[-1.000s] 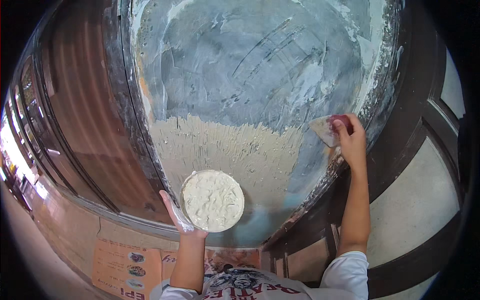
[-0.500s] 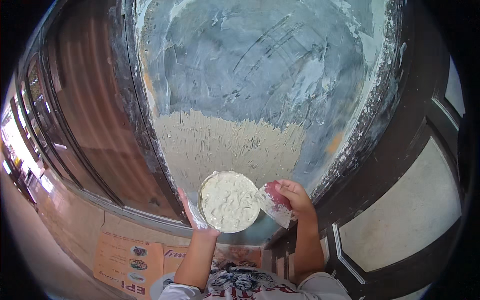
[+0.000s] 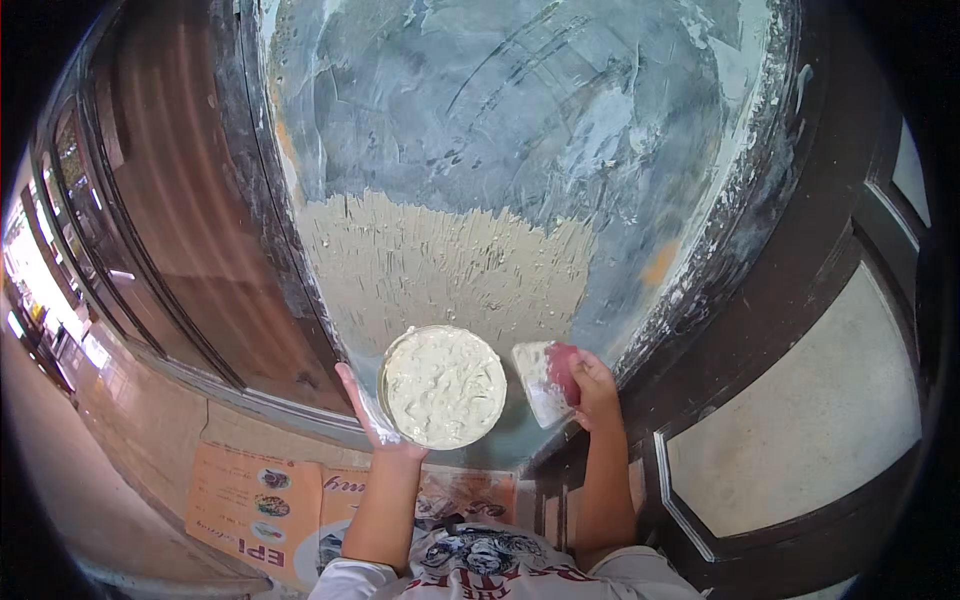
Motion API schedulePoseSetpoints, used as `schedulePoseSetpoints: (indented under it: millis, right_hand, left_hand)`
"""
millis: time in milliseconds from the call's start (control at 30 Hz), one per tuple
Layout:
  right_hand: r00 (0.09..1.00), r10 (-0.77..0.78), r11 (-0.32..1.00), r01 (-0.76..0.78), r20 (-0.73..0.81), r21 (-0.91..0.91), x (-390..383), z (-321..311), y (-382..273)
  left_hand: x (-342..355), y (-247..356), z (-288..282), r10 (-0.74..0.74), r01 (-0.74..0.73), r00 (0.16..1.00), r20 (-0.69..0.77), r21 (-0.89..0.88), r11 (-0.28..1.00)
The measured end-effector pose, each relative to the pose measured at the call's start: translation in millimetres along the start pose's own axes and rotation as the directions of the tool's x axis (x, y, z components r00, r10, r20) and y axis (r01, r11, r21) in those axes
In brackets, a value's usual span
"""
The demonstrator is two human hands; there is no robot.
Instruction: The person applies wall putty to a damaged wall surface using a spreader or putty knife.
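A round tub of off-white putty (image 3: 446, 388) rests in my left hand (image 3: 385, 425), its thumb up along the left side and its other fingers hidden beneath. White smears mark that hand. Fingers closed on its red grip, my right hand (image 3: 597, 392) holds a putty knife (image 3: 547, 382), its wide blade coated with putty and turned toward the tub. A small gap parts blade and tub. Beyond both stands a blue-grey wall (image 3: 480, 120), and a band of fresh beige putty (image 3: 440, 262) with a ragged upper edge covers its lower left.
A dark brown wooden panel (image 3: 190, 220) flanks the wall on the left. On the right stands dark woodwork with a pale inset (image 3: 800, 410). An orange printed sheet (image 3: 255, 510) lies on the floor at lower left.
The putty knife has come away from the tub's right rim, and its blade has swung upward. In the picture, tub, hands and wall have shifted slightly up and left.
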State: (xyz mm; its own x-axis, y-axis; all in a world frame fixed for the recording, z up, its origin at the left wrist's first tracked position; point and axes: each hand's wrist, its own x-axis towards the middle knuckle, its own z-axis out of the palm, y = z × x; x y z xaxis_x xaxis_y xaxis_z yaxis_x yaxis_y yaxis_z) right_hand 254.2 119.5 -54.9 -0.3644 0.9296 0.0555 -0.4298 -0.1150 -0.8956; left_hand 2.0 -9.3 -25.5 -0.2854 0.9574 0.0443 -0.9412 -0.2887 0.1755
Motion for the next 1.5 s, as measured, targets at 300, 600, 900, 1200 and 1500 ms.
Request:
schedulePoseSetpoints:
  millis: [300,600,900,1200,1500]
  right_hand:
    - [0.968,-0.249,0.964,0.245,-0.024,-0.105,-47.9,-8.1,-30.2]
    - [0.582,-0.541,0.096,0.759,0.607,-0.644,-83.6,27.7,-65.2]
    - [0.590,-0.454,-0.022,0.742,0.668,-0.671,-85.6,44.2,-68.7]
    - [0.645,-0.439,-0.060,0.673,0.625,-0.737,-76.8,76.7,-63.3]
    - [0.640,-0.464,-0.045,0.674,0.613,-0.737,-72.5,96.3,-44.1]
  left_hand:
    - [-28.1,-30.4,12.8,0.058,-0.058,0.998,0.007,0.006,0.998]
    - [-47.3,-52.9,18.9,0.198,-0.196,0.980,-0.013,0.099,0.976]
    - [-41.7,-43.1,20.5,0.177,-0.183,0.983,0.048,0.168,0.969]
    - [-32.0,-20.6,18.8,0.172,-0.178,0.983,0.070,0.093,0.980]
    - [-31.0,2.5,14.5,0.121,-0.126,0.989,0.080,0.061,0.990]
